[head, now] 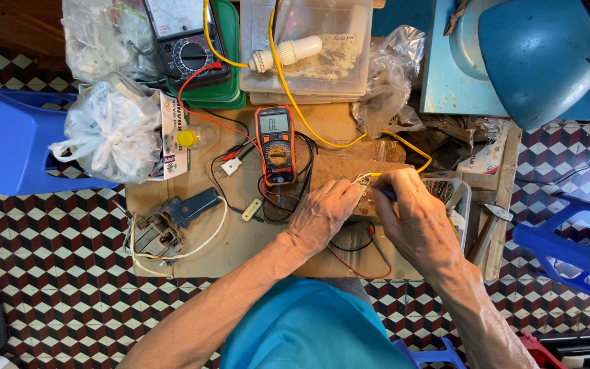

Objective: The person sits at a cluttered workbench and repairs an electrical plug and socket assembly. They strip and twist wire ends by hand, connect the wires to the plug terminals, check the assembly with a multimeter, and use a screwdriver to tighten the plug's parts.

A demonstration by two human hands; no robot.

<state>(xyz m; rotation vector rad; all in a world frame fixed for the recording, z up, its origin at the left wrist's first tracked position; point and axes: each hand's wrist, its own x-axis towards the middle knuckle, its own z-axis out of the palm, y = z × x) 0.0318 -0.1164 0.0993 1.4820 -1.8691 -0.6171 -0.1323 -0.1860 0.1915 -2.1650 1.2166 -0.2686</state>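
Note:
My left hand (324, 213) pinches a small metal part (362, 180) at the end of a yellow wire (293, 102) over a cardboard-covered low table (240, 239). My right hand (414, 219) is closed on a slim dark tool (385, 194) whose tip meets that part. The two hands touch each other. An orange digital multimeter (275, 145) lies just left of them, with red and black leads (268, 198) coiled beside it. The yellow wire runs up to a white lamp base (287, 53) in a clear plastic box (308, 48).
A black analog meter (184, 41) on a green tray, tied plastic bags (112, 130), a dismantled blue-handled device (172, 222) and a hammer (489, 229) surround the work. Blue plastic stools (8, 137) stand left and right; a blue dome (541, 55) sits top right.

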